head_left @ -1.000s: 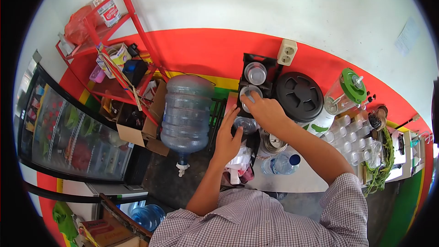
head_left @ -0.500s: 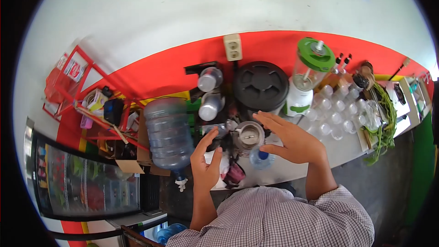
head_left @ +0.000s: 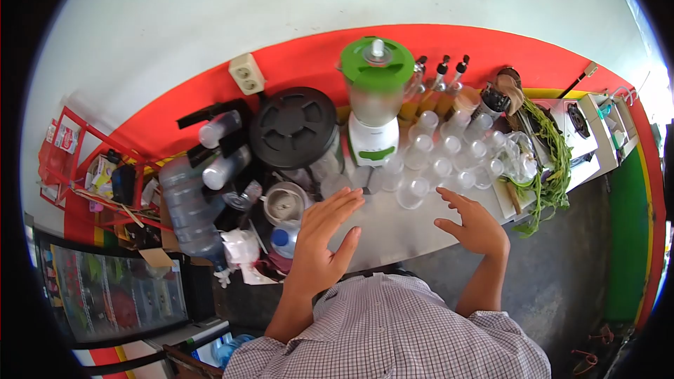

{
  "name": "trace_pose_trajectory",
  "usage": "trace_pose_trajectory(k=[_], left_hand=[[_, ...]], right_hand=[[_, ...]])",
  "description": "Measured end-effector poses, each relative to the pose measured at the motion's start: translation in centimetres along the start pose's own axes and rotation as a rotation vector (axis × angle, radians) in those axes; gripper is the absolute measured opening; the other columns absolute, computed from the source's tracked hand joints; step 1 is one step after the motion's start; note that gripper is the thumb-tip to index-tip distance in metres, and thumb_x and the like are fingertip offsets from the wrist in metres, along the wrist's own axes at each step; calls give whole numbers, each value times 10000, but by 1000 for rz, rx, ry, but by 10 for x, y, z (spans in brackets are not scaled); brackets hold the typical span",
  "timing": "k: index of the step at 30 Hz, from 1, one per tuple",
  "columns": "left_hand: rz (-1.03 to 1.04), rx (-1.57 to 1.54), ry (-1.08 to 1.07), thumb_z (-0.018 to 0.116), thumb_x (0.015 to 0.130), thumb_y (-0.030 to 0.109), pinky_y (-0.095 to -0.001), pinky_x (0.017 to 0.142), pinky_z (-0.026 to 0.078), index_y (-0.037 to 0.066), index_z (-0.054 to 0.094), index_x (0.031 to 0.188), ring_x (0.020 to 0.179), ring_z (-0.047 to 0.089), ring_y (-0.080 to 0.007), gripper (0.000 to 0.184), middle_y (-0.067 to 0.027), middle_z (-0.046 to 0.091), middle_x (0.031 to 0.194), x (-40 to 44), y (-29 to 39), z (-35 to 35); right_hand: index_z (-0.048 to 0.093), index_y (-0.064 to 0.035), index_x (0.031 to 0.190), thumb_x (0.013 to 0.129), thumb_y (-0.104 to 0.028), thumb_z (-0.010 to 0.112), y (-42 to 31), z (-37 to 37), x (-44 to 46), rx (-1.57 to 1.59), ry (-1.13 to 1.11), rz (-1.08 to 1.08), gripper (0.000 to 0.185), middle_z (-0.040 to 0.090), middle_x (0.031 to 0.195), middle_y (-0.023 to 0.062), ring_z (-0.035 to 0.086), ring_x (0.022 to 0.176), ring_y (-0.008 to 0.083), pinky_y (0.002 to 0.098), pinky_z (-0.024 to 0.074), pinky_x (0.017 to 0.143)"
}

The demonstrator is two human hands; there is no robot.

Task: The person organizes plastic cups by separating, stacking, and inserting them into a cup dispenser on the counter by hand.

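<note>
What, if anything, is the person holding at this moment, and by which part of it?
Nothing is held: the left grip and the right grip are both open and empty, near the clear cups on the table.

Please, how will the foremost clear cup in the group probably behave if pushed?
The clear cup is probably light, since its wall looks thin and see-through. It could tip easily, as it looks narrow, and might knock the other cups standing close behind it.
</note>
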State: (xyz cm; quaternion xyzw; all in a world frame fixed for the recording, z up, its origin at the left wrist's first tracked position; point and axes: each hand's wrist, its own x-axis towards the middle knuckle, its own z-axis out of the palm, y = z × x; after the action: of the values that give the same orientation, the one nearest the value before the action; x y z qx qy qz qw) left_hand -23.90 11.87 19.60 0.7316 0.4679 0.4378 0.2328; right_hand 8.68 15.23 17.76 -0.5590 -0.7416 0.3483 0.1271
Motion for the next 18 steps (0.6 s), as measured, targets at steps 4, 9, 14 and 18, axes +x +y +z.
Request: trace_pose_trajectory(k=[4,9,14,18], left_hand=[[-67,-21,-105,698,920,88,-447,1165,422,14,703,1331,1387,609,-328,418,-145,695,1422,11,3,56],[-201,-123,-231,705,938,88,-428,1170,431,25,688,1360,1372,618,-318,427,-145,686,1426,12,-17,132],[-317,-259,-226,681,955,38,-372,1025,493,72,585,1478,1288,657,-254,533,-118,612,1503,4,-61,207],[-523,-373,8,679,949,0,-300,862,510,85,479,1555,1134,701,-170,644,-91,555,1534,-11,-112,256]], right_hand=[[473,-50,1572,981,-352,733,46,-16,-16,29,-7,105,713,640,1411,273,614,1281,439,491,489,1081],[490,-103,1579,958,-305,770,111,-17,-33,-3,4,77,711,661,1396,243,669,1217,383,473,556,963],[485,-83,1577,963,-307,765,152,-8,-38,47,-46,85,712,657,1399,250,681,1199,381,477,549,999],[460,-69,1586,978,-296,743,160,4,-23,196,-174,6,708,622,1454,244,686,1194,391,463,566,981]])
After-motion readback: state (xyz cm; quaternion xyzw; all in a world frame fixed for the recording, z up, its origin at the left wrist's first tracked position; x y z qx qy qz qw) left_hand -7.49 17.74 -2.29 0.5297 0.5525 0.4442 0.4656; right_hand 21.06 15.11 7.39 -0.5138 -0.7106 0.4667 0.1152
